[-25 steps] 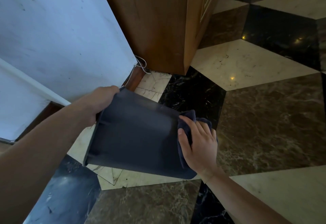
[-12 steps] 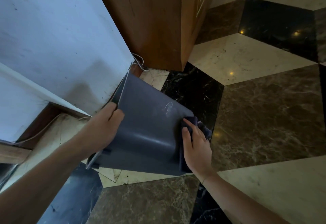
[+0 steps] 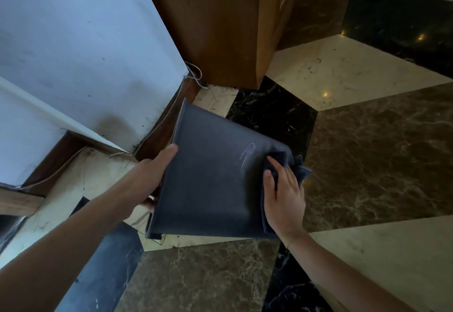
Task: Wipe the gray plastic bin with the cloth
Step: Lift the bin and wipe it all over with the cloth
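Note:
A dark gray plastic bin (image 3: pixel 210 176) is held tilted above the floor, one flat side facing me, its rim to the left and its base to the right. A pale scratch mark shows near the upper right of that side. My left hand (image 3: pixel 152 176) grips the bin at its rim edge, fingers partly hidden behind it. My right hand (image 3: pixel 284 196) presses a dark blue cloth (image 3: pixel 300 169) against the bin's right end near the base. Part of the cloth sticks out beyond my fingers.
A white wall (image 3: pixel 81 49) with a dark wooden skirting stands at left. A thin cable (image 3: pixel 196 73) runs along its foot. A wooden cabinet (image 3: pixel 220 22) rises behind the bin. The floor is polished marble in cream, brown and black tiles (image 3: pixel 367 154).
The bin has turned so a different flat side with the scratch faces me. My left hand shifted lower along the rim. My right hand with the cloth stays at the base end.

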{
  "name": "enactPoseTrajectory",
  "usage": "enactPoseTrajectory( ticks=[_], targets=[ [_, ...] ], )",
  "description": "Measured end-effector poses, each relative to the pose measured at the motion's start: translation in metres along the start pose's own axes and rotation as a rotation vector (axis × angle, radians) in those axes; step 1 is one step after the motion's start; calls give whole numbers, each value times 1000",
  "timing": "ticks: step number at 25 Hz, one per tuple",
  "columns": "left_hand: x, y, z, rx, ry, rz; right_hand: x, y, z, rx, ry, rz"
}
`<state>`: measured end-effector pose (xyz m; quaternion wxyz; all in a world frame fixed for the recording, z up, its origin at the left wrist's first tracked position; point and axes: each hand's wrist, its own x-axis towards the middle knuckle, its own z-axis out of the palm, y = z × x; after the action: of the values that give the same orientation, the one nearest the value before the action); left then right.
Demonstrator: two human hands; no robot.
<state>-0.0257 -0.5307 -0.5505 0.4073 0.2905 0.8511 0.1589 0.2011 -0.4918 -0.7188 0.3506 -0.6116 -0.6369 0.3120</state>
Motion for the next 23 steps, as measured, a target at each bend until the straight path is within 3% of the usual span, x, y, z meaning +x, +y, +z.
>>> enactPoseTrajectory(
  ticks=[6,17,23],
  targets=[
    [2,28,36,246,303,452,-11,14,5,130,23,98],
    [5,31,38,178,258,583,40,9,9,110,-185,214],
    [7,34,43,192,228,641,57,-46,8,185,-227,37]
  ],
)
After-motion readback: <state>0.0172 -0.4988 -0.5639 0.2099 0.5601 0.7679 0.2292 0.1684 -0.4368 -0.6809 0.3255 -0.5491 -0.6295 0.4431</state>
